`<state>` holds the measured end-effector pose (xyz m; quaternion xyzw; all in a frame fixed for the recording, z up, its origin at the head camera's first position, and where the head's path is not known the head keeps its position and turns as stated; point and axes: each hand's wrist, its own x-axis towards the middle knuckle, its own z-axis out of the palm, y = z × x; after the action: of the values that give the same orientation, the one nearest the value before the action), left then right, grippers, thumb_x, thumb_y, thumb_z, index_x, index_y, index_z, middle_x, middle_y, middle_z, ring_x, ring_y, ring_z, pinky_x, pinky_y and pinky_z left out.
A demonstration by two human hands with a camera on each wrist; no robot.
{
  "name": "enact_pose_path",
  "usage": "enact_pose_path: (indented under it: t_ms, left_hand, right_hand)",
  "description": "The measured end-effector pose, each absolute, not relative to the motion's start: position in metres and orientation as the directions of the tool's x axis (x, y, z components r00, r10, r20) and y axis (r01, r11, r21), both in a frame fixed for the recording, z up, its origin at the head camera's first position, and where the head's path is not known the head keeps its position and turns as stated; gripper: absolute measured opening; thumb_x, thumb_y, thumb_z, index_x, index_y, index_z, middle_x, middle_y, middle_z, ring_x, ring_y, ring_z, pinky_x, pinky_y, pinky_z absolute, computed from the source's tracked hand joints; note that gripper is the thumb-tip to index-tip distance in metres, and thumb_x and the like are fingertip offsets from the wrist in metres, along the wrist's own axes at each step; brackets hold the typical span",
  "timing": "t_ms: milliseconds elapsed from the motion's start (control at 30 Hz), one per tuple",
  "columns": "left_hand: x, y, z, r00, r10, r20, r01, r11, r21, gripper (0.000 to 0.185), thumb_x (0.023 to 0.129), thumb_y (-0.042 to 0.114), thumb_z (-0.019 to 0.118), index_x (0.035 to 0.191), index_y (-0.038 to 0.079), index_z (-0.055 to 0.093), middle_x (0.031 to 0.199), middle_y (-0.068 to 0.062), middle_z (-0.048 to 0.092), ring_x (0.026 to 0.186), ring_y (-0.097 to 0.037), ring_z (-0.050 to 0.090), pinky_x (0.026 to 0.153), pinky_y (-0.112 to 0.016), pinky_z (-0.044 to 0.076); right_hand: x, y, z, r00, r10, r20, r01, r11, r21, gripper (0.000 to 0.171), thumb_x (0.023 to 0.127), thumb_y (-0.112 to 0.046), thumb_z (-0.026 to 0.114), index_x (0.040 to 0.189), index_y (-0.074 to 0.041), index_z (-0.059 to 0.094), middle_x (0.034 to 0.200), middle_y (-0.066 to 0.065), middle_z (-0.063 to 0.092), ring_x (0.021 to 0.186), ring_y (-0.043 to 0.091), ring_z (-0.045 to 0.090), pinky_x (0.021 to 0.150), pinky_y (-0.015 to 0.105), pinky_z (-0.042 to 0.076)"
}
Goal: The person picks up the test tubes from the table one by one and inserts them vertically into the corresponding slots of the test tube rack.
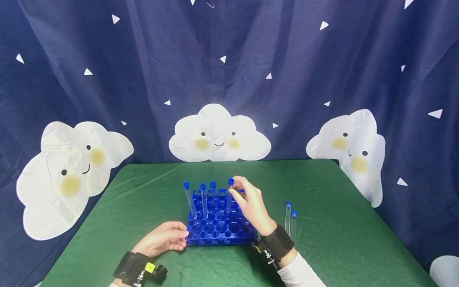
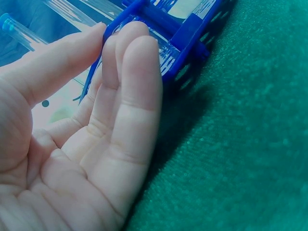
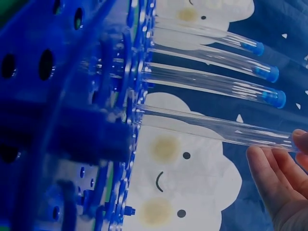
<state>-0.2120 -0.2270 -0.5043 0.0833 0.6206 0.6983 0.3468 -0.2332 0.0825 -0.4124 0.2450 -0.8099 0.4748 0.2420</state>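
Observation:
A blue test tube rack [image 1: 221, 228] with rows of round holes stands on the table. My left hand [image 1: 161, 239] grips its near left corner, the thumb on one side of the end wall [image 2: 108, 41] and the fingers on the other. With thumb and fingertips, my right hand [image 1: 252, 203] pinches a clear test tube [image 3: 211, 126] just below its blue cap [image 1: 231, 181]. The lower end of that tube is in the rack toward the back right. Three more capped tubes [image 1: 204, 201] stand in the rack to its left, the leftmost one leaning.
Two more blue-capped tubes [image 1: 288, 217] are to the right of the rack, partly behind the right wrist strap [image 1: 277, 243]. A green cloth [image 1: 143, 191] covers the table. Behind it hangs a dark blue curtain [image 1: 201, 79] with white clouds.

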Motion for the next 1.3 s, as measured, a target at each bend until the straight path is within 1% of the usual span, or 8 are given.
enact_pose_path:
  t_ms: [167, 667, 900, 1000, 1100, 1200, 1300]
  left_hand:
    - [-0.212, -0.227, -0.504, -0.75, 0.583, -0.313, -0.378, 0.012, 0.926, 0.007, 0.096, 0.01, 0.057, 0.094, 0.016, 0.06, 0.083, 0.004, 0.069, 0.075, -0.007, 0.068, 0.074, -0.026, 0.059]
    - [-0.212, -0.226, -0.504, -0.748, 0.585, -0.315, -0.388, 0.0, 0.922, 0.009, 0.096, 0.009, 0.056, 0.094, 0.016, 0.061, 0.083, 0.004, 0.07, 0.074, -0.007, 0.068, 0.073, -0.025, 0.059]
    - [-0.212, -0.226, -0.503, -0.754, 0.573, -0.321, -0.385, 0.011, 0.923, 0.007, 0.096, 0.01, 0.057, 0.093, 0.016, 0.061, 0.082, 0.004, 0.069, 0.074, -0.007, 0.068, 0.073, -0.025, 0.059]
    - [-0.212, -0.226, -0.503, -0.755, 0.571, -0.322, -0.385, 0.012, 0.923, 0.007, 0.096, 0.01, 0.057, 0.093, 0.016, 0.061, 0.082, 0.004, 0.069, 0.074, -0.007, 0.068, 0.073, -0.025, 0.059]
    - [-0.212, -0.226, -0.504, -0.755, 0.571, -0.322, -0.386, 0.011, 0.923, 0.007, 0.096, 0.01, 0.057, 0.093, 0.016, 0.06, 0.082, 0.004, 0.069, 0.074, -0.008, 0.068, 0.073, -0.026, 0.059]
    - [-0.213, -0.227, -0.504, -0.754, 0.572, -0.322, -0.386, 0.011, 0.923, 0.007, 0.096, 0.01, 0.057, 0.094, 0.016, 0.06, 0.083, 0.004, 0.069, 0.074, -0.008, 0.068, 0.073, -0.026, 0.059]
    - [-0.213, -0.227, -0.505, -0.752, 0.574, -0.323, -0.387, 0.011, 0.922, 0.007, 0.096, 0.01, 0.057, 0.094, 0.016, 0.06, 0.083, 0.004, 0.069, 0.074, -0.008, 0.068, 0.073, -0.026, 0.059]
  right_hand:
    - [-0.233, 0.081, -0.415, -0.775, -0.203, 0.598, -0.615, 0.455, -0.644, 0.029, 0.092, -0.006, 0.065, 0.12, -0.009, 0.057, 0.1, 0.008, 0.069, 0.094, 0.02, 0.068, 0.073, 0.03, 0.06]
    - [-0.233, 0.08, -0.419, -0.815, -0.254, 0.521, -0.573, 0.489, -0.658, 0.031, 0.092, -0.008, 0.065, 0.121, -0.011, 0.056, 0.098, 0.006, 0.071, 0.091, 0.017, 0.069, 0.076, 0.03, 0.059]
    - [-0.234, 0.081, -0.419, -0.825, -0.28, 0.491, -0.564, 0.472, -0.678, 0.032, 0.093, -0.009, 0.064, 0.124, -0.009, 0.054, 0.101, 0.008, 0.07, 0.094, 0.02, 0.068, 0.081, 0.038, 0.059]
    - [-0.234, 0.083, -0.417, -0.828, -0.276, 0.488, -0.559, 0.473, -0.681, 0.033, 0.093, -0.009, 0.064, 0.124, -0.01, 0.054, 0.101, 0.007, 0.07, 0.094, 0.02, 0.069, 0.083, 0.039, 0.059]
    - [-0.235, 0.085, -0.415, -0.825, -0.264, 0.499, -0.561, 0.489, -0.668, 0.033, 0.092, -0.008, 0.065, 0.124, -0.011, 0.055, 0.1, 0.006, 0.071, 0.093, 0.018, 0.069, 0.083, 0.035, 0.059]
    - [-0.235, 0.088, -0.411, -0.826, -0.246, 0.507, -0.556, 0.505, -0.66, 0.033, 0.092, -0.009, 0.065, 0.124, -0.011, 0.056, 0.1, 0.007, 0.071, 0.094, 0.018, 0.069, 0.083, 0.033, 0.059]
    - [-0.236, 0.095, -0.405, -0.833, -0.217, 0.51, -0.54, 0.52, -0.661, 0.033, 0.092, -0.01, 0.067, 0.123, -0.011, 0.057, 0.101, 0.009, 0.071, 0.095, 0.02, 0.069, 0.083, 0.034, 0.059]
